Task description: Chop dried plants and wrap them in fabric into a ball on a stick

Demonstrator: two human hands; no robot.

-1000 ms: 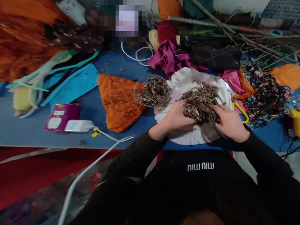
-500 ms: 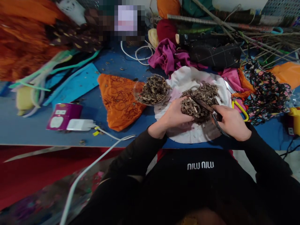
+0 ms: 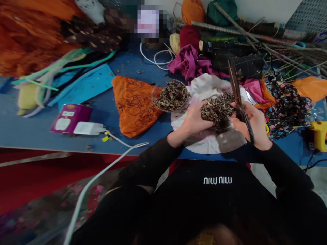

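My left hand (image 3: 194, 118) is closed around the left side of a clump of dried, shredded brown leaves (image 3: 216, 110). The clump sits over a round white cloth (image 3: 204, 145). In my right hand (image 3: 255, 124) is a pair of dark scissors (image 3: 235, 86), blades pointing up and away from me. The blades look nearly together and stand clear above the leaves. My right fingertips are close to the clump's right edge; whether they touch it I cannot tell. Left of the cloth stands a clear bowl (image 3: 154, 99) with more dried leaves in it.
An orange printed cloth (image 3: 136, 110) lies beside the bowl. Further left are a purple box (image 3: 83, 114) and a white charger (image 3: 88, 128) with its cable. Purple fabric (image 3: 187, 63), sticks (image 3: 278, 51) and floral fabric (image 3: 287, 105) crowd the back and right. A yellow tool (image 3: 320, 136) lies far right.
The scissors have lifted off the leaves and swung from lying across the clump to pointing upward. My right hand has turned with them. My left hand stays at the clump.
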